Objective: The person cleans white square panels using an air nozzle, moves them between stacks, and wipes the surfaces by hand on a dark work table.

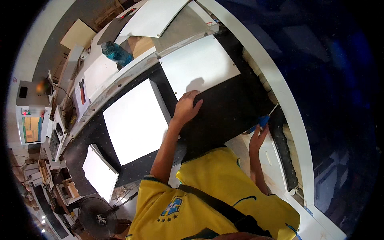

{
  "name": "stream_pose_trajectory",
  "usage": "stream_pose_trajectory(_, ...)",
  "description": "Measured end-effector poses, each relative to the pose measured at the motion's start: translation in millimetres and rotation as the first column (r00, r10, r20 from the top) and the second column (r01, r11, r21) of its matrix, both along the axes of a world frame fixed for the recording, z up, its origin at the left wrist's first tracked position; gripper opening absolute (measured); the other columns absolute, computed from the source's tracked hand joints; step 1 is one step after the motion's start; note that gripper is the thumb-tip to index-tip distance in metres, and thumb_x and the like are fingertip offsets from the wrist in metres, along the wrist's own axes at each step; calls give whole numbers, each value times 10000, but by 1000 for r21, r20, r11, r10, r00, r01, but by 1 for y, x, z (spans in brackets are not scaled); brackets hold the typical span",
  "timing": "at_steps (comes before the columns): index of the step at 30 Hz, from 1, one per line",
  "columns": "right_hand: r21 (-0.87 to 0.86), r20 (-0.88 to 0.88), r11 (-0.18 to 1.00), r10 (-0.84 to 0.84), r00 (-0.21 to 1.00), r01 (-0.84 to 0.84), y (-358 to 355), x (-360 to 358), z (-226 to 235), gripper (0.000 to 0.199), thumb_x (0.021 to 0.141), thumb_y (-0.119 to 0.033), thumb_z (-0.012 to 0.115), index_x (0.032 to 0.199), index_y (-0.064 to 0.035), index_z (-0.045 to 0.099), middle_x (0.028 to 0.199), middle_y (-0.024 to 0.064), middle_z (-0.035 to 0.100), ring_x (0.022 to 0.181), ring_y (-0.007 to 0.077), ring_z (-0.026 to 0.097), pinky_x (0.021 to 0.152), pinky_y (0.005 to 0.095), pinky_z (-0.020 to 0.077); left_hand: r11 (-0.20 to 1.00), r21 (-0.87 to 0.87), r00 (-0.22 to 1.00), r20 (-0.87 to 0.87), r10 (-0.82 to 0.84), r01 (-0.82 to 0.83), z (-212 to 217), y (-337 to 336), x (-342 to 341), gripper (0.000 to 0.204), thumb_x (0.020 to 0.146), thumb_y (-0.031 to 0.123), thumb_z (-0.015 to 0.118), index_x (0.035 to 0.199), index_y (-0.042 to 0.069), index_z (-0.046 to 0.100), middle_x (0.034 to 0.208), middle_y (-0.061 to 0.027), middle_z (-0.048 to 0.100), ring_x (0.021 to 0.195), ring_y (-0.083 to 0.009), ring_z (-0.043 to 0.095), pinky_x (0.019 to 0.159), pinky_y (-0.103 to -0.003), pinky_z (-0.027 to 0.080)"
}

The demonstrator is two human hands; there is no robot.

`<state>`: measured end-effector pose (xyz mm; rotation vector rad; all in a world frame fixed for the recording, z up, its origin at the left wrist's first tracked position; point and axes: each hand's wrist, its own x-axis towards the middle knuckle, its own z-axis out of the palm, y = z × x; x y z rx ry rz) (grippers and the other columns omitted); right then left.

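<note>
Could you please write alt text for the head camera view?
A person's right hand holds a blue tool with a thin rod, while the left hand is at the near edge of a white panel on a black work surface. More white panels are to the left.

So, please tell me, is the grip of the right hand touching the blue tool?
Touching. The head view shows it: the grip of the right hand is closed on the blue tool, with no gap visible between them.
</note>
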<state>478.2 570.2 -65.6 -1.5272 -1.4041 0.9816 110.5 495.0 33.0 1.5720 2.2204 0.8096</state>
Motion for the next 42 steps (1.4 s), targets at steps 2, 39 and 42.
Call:
stream_pose_trajectory(2, -66, -103, 989, 126, 987, -134, 7, 0, -4, 629, 1144, -307, 497, 1628, 39, 294, 1606, 260, 401, 1447, 387, 449, 1204, 459, 338, 998, -47, 991, -122, -46, 41, -48, 32, -15, 563, 1019, 366, 670, 1483, 68, 557, 1540, -209, 540, 1443, -414, 489, 1190, -481, 418)
stream_pose_trajectory(39, -359, 361, 346, 908, 214, -867, 92, -124, 96, 560, 1094, -466, 511, 1267, 64, 567, 899, 296, 724, 835, 479, 732, 740, 566, 582, 839, -382, 822, -269, -502, 388, -77, 10, 105, 797, 905, 121, 662, 1649, 91, 376, 1755, -98, 260, 1644, -343, 133, 1340, -545, 123)
stream_pose_trajectory(42, -412, 276, 219, 955, 108, -884, 64, -128, 85, 577, 1088, -485, 512, 1328, 37, 552, 930, 290, 735, 866, 485, 734, 772, 575, 575, 953, 102, 945, -200, -259, 283, -104, 22, 98, 711, 953, 225, 649, 1612, 78, 426, 1714, -102, 347, 1625, -351, 201, 1331, -547, 158)
